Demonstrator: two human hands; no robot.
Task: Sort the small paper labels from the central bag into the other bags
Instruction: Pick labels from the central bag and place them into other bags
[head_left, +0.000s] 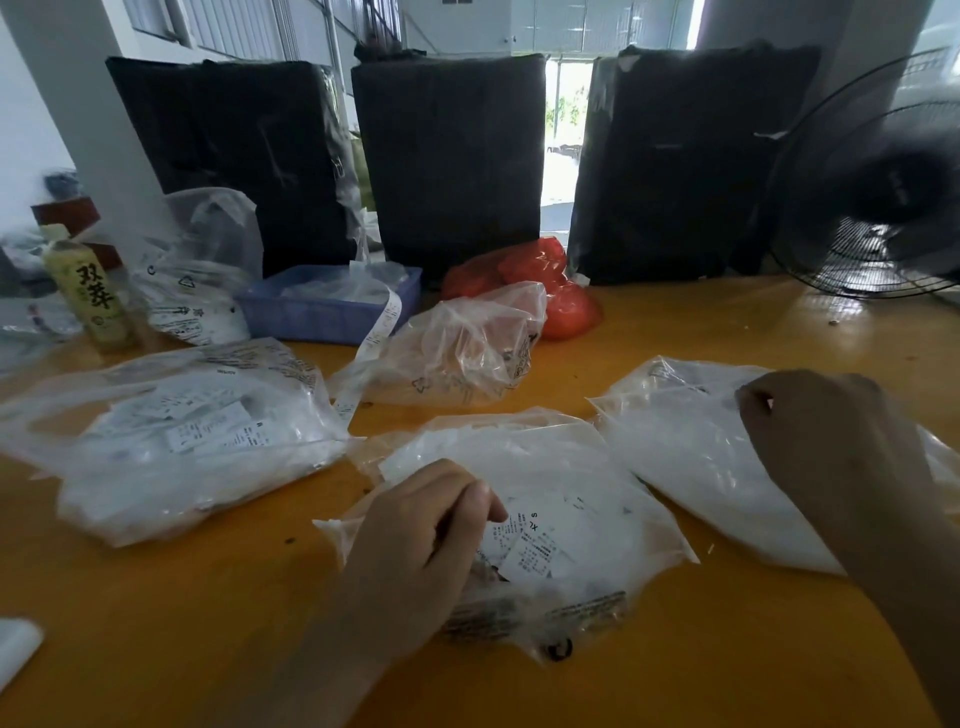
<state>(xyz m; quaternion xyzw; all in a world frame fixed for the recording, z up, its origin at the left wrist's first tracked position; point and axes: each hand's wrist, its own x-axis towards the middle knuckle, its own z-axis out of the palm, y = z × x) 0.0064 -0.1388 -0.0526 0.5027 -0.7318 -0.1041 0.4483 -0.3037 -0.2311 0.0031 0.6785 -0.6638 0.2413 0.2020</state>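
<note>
On the orange desk (208, 623) lie several clear plastic bags. The central bag (571, 467) is nearest the person, full of white paper labels (535, 551) printed with small text; the letters "S" and "XL" can be read on them. The left hand (415, 545) rests on the near left part of this bag, its fingers (478, 499) curled and pinching at the labels through or at the bag's opening; which of the two I cannot tell.

The right hand (826, 441) is over the right bag (691, 452), which holds a white mass and touches the central bag's right edge. Its fingers are curled with the tips closed at the bag's upper edge; whether they pinch the plastic or a label is not clear.

The left bag (171, 431) holds more printed labels and lies just beside the central bag. Behind the central bag is a rumpled back bag (457, 348), and a strip of labels (376, 332) hangs from a blue tray (291, 317) toward it. A red bag (545, 280) sits behind that. A yellow bottle (91, 296) stands at far left, beside another clear bag (202, 270). Three dark wrapped bundles (447, 156) stand along the back, and a black fan (878, 208) at far right
</note>
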